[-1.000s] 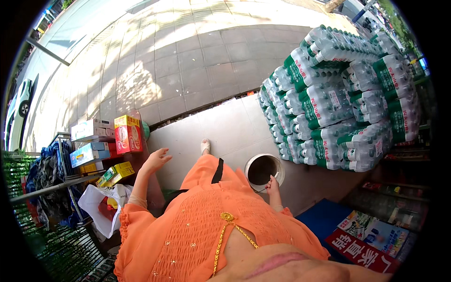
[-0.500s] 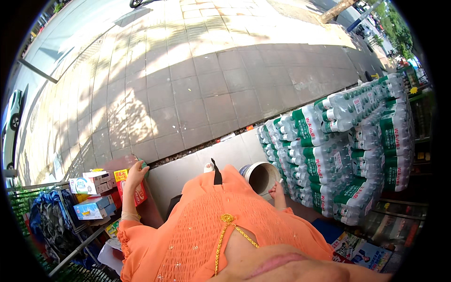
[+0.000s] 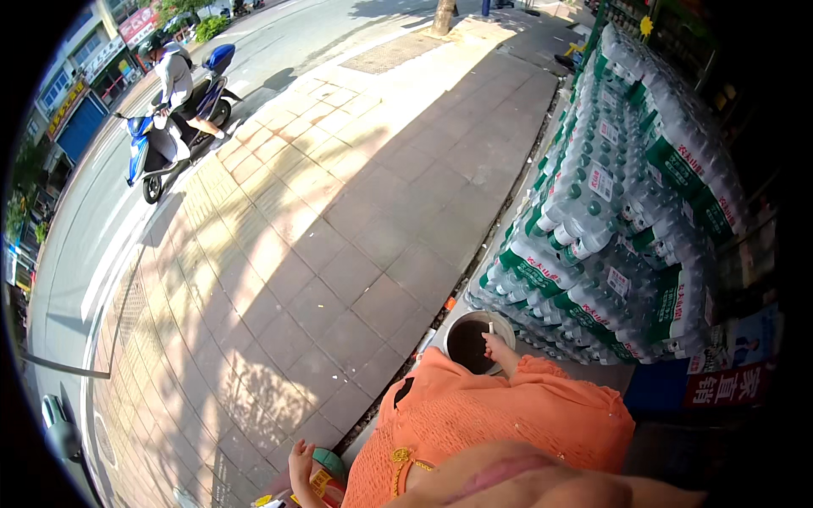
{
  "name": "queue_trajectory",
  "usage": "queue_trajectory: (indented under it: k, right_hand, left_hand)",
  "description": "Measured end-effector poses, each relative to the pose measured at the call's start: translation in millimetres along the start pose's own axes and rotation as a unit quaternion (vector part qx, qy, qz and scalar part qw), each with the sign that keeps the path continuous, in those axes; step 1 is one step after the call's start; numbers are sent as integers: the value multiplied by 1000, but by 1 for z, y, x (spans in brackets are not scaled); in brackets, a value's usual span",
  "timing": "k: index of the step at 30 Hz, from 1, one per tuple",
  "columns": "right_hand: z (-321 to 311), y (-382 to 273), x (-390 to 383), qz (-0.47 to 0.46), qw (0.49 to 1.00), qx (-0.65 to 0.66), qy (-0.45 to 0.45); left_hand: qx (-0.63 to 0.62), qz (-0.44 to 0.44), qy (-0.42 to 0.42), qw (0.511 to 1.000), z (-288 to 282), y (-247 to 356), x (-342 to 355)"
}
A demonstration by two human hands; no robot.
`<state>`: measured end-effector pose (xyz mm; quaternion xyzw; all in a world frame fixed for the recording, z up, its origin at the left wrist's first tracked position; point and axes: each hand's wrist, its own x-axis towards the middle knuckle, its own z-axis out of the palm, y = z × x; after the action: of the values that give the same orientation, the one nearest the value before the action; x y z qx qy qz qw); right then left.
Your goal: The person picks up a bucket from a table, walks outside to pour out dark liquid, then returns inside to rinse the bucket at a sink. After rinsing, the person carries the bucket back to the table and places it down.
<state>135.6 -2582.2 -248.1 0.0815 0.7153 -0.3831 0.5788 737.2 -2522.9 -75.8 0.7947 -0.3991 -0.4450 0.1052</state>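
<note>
Clearly the right hand grips the near rim of a round metal bucket, fingers curled over the edge with a small white stick-like thing poking up just above them; what that thing is cannot be told. The bucket hangs just ahead of the hand, its inside dark, above a grey concrete ledge. Right of the hand, very near, rises a tall stack of shrink-wrapped water bottle packs with green labels and caps. The left hand sits low and to the person's left, touching a green-lidded container beside some red and yellow packages; whether it grasps anything cannot be told. Ahead of both hands spreads a paved sidewalk in dappled shade. Far off to the left, 1 person rides a blue scooter along the road.
</note>
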Motion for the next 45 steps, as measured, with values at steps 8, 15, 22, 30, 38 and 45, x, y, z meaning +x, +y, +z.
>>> queue_trajectory:
  k: [8, 15, 22, 30, 38, 45]
  right_hand:
    - [35, -35, -7, -42, 999, 12, -2]
    - [59, -70, -10, -40, 996, 83, -12]
    - [78, -69, -7, -13, 996, 90, 21]
    - [67, -63, -1, 5, 997, 65, 38]
    - [41, -54, 6, 7, 993, 108, 41]
    - [22, -44, 8, 5, 993, 106, 53]
  left_hand:
    - [12, 60, -88, 994, -3, 88, 62]
    - [39, 90, -44, 994, -29, 135, 79]
    - [-2, 58, -69, 996, -17, 82, 88]
    - [-15, 50, -77, 996, 11, 62, 86]
    - [17, 65, -103, 992, 23, 128, 73]
    - [25, 97, -113, 989, 38, 127, 88]
